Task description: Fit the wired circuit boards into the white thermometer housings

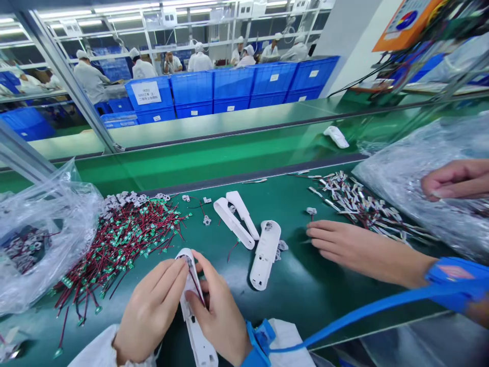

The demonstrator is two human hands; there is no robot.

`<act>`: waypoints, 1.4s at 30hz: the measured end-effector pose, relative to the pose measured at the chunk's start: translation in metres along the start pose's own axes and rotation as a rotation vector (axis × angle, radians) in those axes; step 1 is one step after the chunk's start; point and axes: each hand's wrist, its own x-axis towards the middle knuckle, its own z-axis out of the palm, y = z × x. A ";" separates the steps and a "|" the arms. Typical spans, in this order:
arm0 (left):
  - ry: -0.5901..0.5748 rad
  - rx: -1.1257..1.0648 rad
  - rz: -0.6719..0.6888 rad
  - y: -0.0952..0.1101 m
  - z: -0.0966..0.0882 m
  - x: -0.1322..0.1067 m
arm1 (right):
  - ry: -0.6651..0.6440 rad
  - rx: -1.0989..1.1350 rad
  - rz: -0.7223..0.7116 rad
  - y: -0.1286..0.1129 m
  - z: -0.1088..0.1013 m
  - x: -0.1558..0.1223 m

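Right of a bag [78, 204] of grey parts [25, 255], left grip [153, 303] and right grip [221, 313] hold a white casing [199, 340].

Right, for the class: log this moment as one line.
left hand: fingers at upper end of white casing | right hand: holding it | left: red-wired parts pile | right: another casing

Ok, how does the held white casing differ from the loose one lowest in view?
The held casing is in the right grip, with the left grip at its upper end; the loose casing lies unheld on the table. A dark red wire shows along the held casing; none shows along the loose casing. Both are white and elongated.
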 end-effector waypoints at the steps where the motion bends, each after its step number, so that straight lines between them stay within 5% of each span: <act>1: -0.003 0.012 0.003 0.001 -0.001 0.003 | 0.003 -0.006 -0.015 0.001 0.000 0.000; 9: -0.045 0.105 0.051 0.007 0.005 0.025 | 0.147 -0.051 -0.130 0.008 -0.005 0.000; 15: 0.040 -0.049 -0.184 0.013 0.023 0.019 | 0.140 -0.129 -0.131 0.008 -0.009 -0.004; 19: 0.232 -0.261 -0.582 0.021 0.034 0.023 | 0.201 -0.074 -0.082 0.012 -0.015 -0.010; 24: 0.043 -0.882 -0.863 0.024 0.039 0.025 | 0.138 -0.023 -0.081 0.015 -0.023 -0.016; 29: -0.019 -0.873 -0.984 0.017 0.030 0.038 | 0.093 0.023 -0.192 0.010 -0.053 -0.017; 35: -0.102 -0.783 -0.960 -0.031 0.043 0.110 | 0.666 -0.146 -0.320 0.026 -0.125 -0.022; 42: -0.207 -0.626 -1.036 -0.127 0.123 0.208 | 1.018 -0.747 -0.343 0.059 -0.204 -0.042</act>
